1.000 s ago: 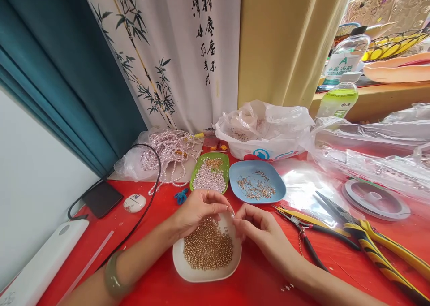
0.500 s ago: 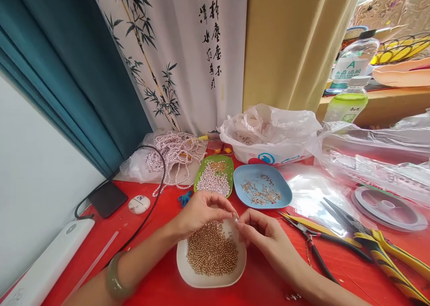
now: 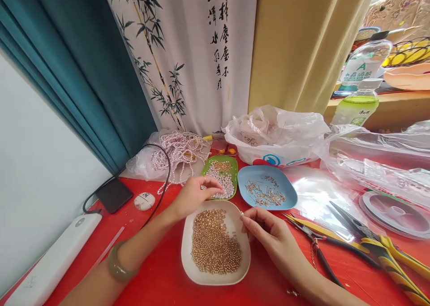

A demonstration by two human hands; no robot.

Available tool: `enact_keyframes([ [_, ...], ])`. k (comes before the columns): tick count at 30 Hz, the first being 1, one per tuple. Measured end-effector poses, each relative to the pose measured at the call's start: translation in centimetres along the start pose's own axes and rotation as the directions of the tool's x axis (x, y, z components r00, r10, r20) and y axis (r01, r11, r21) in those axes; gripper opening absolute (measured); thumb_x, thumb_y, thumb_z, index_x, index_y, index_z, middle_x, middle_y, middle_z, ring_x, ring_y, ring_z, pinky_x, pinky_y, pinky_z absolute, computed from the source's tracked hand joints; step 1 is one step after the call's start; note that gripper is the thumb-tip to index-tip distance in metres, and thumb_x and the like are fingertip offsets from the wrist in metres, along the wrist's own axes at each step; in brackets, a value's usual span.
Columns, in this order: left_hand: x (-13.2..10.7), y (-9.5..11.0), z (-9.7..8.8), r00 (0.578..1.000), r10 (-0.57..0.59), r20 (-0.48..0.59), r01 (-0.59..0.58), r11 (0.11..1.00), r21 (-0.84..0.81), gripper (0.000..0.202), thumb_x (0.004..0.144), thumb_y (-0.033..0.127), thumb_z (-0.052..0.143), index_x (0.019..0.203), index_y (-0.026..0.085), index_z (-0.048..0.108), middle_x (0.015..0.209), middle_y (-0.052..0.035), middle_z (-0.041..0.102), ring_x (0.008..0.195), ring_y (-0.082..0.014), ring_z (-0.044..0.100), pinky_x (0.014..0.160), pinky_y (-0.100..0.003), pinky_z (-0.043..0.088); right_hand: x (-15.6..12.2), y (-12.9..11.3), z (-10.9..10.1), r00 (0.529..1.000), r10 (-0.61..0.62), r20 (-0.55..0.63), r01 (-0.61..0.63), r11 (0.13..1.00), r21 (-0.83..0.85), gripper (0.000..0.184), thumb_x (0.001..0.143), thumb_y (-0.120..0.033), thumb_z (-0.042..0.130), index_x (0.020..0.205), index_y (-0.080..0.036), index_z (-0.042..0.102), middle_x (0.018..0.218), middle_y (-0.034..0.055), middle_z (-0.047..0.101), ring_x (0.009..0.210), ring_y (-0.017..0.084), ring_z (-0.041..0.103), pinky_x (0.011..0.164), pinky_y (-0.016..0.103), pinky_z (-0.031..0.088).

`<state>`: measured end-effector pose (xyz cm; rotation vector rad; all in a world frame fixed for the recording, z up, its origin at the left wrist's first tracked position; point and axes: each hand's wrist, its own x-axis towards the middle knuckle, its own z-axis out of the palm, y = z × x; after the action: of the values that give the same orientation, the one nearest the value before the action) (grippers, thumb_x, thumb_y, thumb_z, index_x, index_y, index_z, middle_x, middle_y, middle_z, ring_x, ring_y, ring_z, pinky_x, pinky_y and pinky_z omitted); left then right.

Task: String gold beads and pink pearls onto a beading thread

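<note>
A white dish (image 3: 188, 261) full of small gold beads (image 3: 215, 243) sits on the red table in front of me. My left hand (image 3: 196, 194) reaches over the green tray (image 3: 234, 162) of pale pearls, fingertips curled down onto the pearls. My right hand (image 3: 265, 230) hovers at the white dish's right rim, thumb and forefinger pinched on something thin and tiny that I cannot make out. A blue tray (image 3: 285, 200) of metal pins lies just beyond the right hand.
Pliers and cutters with yellow handles (image 3: 376, 247) lie at the right. Pearl strands (image 3: 178, 151), a white plastic bag (image 3: 278, 135), clear plastic sheets (image 3: 369, 167) and a wire spool (image 3: 396, 214) ring the back. A phone (image 3: 114, 194) and black cable (image 3: 164, 180) lie left.
My left hand has left the right hand over the white dish and moved back to the green pearl tray. The right hand stays pinched. The view has shifted a little.
</note>
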<state>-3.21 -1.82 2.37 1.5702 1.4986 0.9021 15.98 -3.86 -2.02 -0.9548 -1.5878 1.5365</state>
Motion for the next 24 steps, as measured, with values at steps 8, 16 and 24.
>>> enact_keyframes([
  [8,1.9,-0.9,-0.2,0.971,0.230,0.070,-0.236,0.863,0.447,0.014,0.074,0.019,0.055,0.079,0.020,0.067,0.084,-0.0025,0.067,0.084,-0.0176,0.055,0.076,-0.031,0.042,0.2,0.4,0.0,1.000,0.004,-0.020,-0.004,1.000,-0.003,0.022,0.081,-0.038,0.048,0.074,-0.018,0.055,0.065,-0.0008,0.053,0.060,0.013,0.049,0.054,0.023,0.038],
  [16,3.2,-1.1,0.2,0.951,0.184,0.248,-0.305,0.696,0.651,0.017,0.073,0.019,0.056,0.083,0.024,0.068,0.084,0.0000,0.068,0.090,-0.0206,0.050,0.077,-0.031,0.039,0.3,0.4,0.0,1.000,0.006,-0.011,-0.007,1.000,-0.015,0.021,0.081,-0.037,0.048,0.074,-0.019,0.055,0.066,-0.0009,0.054,0.061,0.013,0.050,0.055,0.023,0.038],
  [24,3.5,-1.5,0.5,0.967,0.219,0.132,-0.255,0.768,0.588,0.013,0.072,0.023,0.057,0.076,0.023,0.069,0.081,-0.0015,0.067,0.086,-0.0212,0.053,0.076,-0.033,0.040,0.1,0.1,0.0,0.999,0.016,-0.033,-0.017,1.000,-0.019,0.021,0.080,-0.036,0.048,0.069,-0.018,0.053,0.064,-0.0010,0.053,0.060,0.013,0.049,0.055,0.023,0.039],
])
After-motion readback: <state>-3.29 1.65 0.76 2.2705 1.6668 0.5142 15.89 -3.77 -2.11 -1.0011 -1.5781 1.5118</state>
